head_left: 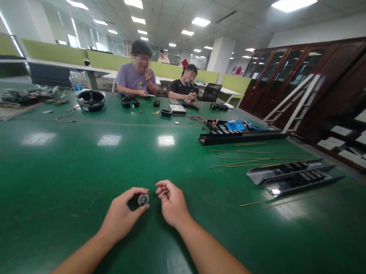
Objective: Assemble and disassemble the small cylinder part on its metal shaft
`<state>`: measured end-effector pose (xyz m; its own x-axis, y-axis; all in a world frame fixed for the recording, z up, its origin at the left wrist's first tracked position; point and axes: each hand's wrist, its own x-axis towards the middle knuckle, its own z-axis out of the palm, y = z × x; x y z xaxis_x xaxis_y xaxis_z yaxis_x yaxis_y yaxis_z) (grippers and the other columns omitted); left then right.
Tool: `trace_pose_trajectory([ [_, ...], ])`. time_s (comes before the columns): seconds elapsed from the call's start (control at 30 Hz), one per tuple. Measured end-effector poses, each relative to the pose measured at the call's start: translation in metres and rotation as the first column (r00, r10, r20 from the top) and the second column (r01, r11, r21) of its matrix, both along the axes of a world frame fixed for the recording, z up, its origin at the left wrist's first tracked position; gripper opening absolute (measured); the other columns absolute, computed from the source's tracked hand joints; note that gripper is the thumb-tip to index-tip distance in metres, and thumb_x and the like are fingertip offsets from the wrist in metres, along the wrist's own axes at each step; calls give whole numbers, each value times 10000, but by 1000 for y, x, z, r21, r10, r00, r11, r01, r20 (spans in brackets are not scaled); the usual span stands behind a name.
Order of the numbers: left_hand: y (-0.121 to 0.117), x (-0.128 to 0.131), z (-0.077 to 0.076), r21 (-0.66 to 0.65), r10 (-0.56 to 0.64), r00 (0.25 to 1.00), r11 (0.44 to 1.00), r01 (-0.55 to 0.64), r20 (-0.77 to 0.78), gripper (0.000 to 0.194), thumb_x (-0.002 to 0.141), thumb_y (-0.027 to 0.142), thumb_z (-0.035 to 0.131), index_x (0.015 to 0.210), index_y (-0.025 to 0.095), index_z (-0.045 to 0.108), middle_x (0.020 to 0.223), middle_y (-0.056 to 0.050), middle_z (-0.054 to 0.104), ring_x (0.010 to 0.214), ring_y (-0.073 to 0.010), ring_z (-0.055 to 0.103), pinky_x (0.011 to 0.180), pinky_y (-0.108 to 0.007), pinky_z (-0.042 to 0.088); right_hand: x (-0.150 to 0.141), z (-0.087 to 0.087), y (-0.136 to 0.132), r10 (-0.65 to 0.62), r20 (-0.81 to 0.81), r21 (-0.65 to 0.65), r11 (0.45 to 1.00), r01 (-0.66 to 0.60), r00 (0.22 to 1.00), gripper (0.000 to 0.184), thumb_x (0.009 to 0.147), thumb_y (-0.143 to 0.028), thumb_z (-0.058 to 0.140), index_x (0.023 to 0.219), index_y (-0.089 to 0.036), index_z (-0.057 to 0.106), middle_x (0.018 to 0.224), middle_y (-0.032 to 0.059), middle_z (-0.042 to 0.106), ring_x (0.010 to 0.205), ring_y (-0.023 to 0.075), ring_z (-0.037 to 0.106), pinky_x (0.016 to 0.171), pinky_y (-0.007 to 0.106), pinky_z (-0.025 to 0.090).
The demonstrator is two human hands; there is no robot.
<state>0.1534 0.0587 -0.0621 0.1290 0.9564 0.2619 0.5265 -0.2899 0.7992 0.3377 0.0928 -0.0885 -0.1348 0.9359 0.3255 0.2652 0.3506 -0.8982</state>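
A small round metal part with a hole or stub in its centre (143, 200) is gripped between the thumb and fingers of my left hand (122, 213). Its exact kind is too small to tell. Just to the right, my right hand (172, 204) hovers over the green table (98, 171) with loosely bent fingers slightly apart. Nothing shows between them, and the two hands do not touch each other.
Thin brass-coloured rods (243, 158) and black metal channels (298, 180) lie at right. Behind them sits a long black tray (236, 137) with blue packets. Two people sit across the table near small black boxes (166, 113). A black round item (90, 100) and cluttered parts (28, 95) are far left.
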Motion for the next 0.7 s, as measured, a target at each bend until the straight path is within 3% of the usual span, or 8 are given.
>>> trace_pose_trajectory([
  [0.33, 1, 4, -1, 46, -63, 998, 997, 64, -12, 238, 804, 244, 675, 1041, 256, 651, 1109, -18, 685, 1063, -204, 623, 972, -369, 471, -1, 2, -1, 7, 35, 6, 1000, -7, 999, 455, 730, 37, 427, 1062, -204, 625, 867, 8, 639, 756, 137, 600, 724, 262, 481],
  [0.7, -2, 6, 5, -7, -25, 999, 1000, 25, -22, 286, 817, 314, 676, 1088, 245, 618, 1096, -31, 686, 1041, -221, 634, 942, -375, 489, -1, 8, -6, -1, 149, 84, 996, -12, 989, 468, 722, 54, 427, 1063, -202, 620, 862, 9, 588, 770, 144, 565, 723, 258, 460],
])
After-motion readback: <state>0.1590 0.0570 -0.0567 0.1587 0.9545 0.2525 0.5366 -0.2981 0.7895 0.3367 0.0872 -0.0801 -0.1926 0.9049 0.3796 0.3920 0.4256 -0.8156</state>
